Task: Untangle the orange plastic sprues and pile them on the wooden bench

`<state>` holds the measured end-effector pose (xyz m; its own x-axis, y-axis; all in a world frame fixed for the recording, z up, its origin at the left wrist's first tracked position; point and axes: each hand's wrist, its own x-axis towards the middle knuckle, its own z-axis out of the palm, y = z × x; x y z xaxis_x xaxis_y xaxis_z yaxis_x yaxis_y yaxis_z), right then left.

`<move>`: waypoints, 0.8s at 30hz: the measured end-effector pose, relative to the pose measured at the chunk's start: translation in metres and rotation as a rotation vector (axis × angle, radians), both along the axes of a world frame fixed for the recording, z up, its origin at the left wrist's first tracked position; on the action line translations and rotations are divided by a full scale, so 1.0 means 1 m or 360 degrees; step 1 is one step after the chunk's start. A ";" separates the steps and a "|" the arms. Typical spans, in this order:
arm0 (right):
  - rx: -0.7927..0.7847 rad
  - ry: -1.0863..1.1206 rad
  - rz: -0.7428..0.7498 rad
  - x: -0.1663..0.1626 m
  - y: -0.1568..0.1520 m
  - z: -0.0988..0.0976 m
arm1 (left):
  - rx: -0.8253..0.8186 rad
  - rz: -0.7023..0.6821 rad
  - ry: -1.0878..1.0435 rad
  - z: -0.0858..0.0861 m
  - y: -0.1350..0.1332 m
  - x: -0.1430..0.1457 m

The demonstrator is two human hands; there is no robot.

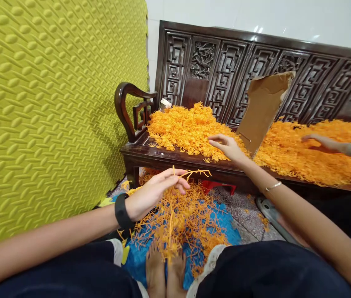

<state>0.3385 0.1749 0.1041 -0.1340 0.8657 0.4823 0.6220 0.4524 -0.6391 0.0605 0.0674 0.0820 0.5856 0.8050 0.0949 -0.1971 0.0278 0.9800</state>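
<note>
My left hand (163, 185), with a black band at the wrist, is closed on a thin, branching orange plastic strand (195, 172). The strand's forked end sticks out to the right past the fingertips. My right hand (227, 147) reaches over the front of the bench, its fingers stretched out beside a heap of small orange plastic pieces (187, 124). I see nothing held in it. Below both hands, a tangle of loose orange strands (190, 207) spreads over a blue sheet (225, 219) and partly covers my bare feet.
The dark carved wooden bench (175, 155) runs along the wall. A cardboard divider (260, 109) separates my heap from a second orange heap (306, 159), where another person's hand (320, 141) reaches in. Yellow foam matting (54, 103) stands upright on the left. Something red (219, 186) lies under the bench.
</note>
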 end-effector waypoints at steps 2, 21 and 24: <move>-0.0190 0.0175 0.0296 -0.032 -0.027 -0.002 | 0.0006 0.0053 -0.0015 -0.002 0.001 0.001; -0.0506 -0.0162 0.0858 -0.098 -0.089 -0.020 | -0.0125 -0.0018 -0.0071 -0.015 0.014 -0.011; -0.0469 -0.0333 0.0784 -0.090 -0.092 -0.011 | -0.0132 -0.0033 -0.0059 -0.014 0.016 -0.013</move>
<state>0.2485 0.0827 0.0930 -0.6185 0.7709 0.1525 0.5103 0.5415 -0.6681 0.0471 0.0831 0.0682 0.5995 0.7988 0.0500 -0.2315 0.1133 0.9662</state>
